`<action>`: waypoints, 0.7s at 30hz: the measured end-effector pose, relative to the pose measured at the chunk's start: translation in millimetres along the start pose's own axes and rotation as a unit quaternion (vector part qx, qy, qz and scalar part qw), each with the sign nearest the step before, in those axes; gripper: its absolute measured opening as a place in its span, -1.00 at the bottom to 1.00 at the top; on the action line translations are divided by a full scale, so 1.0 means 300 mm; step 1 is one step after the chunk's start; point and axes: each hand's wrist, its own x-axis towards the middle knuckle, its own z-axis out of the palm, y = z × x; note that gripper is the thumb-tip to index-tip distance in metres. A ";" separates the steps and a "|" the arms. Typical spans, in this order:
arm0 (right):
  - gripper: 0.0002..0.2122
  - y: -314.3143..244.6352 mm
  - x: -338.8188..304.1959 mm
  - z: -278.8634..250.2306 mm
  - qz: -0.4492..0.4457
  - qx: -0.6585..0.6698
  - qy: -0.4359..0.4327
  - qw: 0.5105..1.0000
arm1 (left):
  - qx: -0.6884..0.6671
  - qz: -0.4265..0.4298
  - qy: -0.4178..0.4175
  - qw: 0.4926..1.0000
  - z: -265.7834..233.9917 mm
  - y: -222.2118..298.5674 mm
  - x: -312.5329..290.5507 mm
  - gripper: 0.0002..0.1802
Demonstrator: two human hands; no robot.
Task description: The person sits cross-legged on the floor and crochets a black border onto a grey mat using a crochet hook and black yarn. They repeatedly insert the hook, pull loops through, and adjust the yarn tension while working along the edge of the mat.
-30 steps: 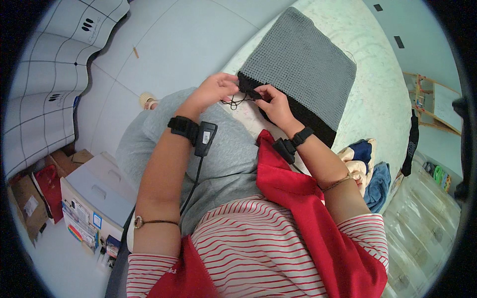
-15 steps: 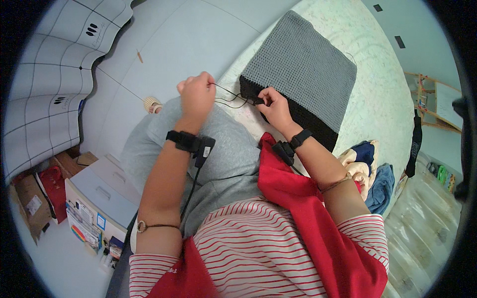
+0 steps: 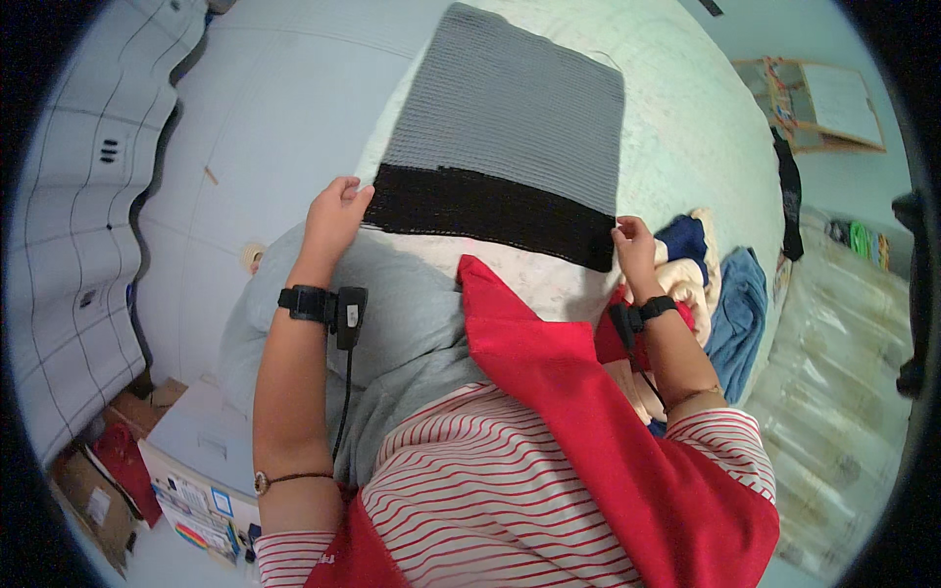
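Open space over the pale floor (image 3: 284,108) lets the left hand (image 3: 338,216) swing outward, I notice, though the grey-trousered leg (image 3: 412,284) is in the way nearer the body. Over the flat knitted panel (image 3: 510,108), either hand could cross. A clothes heap (image 3: 723,284) crowds the right hand (image 3: 635,245) outward; farther up, the bed (image 3: 686,108) offers passage.

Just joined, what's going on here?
A person has a grey-and-black knitted-looking piece spread out on a pale sheet. The left hand is at the left edge of its black band, the right hand at the right edge. Whether either grips it is hard to tell. Crumpled cloth lies beyond the right hand.
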 end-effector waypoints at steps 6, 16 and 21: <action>-0.78 0.179 -0.079 -0.116 0.264 0.154 -0.144 0.941 | 0.079 -0.101 -0.104 0.986 0.064 -0.001 0.061 -0.69; -0.91 0.157 -0.149 -0.017 0.282 0.263 -0.173 0.906 | -0.095 -0.153 -0.105 0.978 0.013 -0.032 0.031 -0.82; -0.90 0.201 -0.186 0.008 0.287 0.412 -0.118 0.857 | -0.137 -0.170 -0.108 0.970 0.016 -0.029 0.016 -0.81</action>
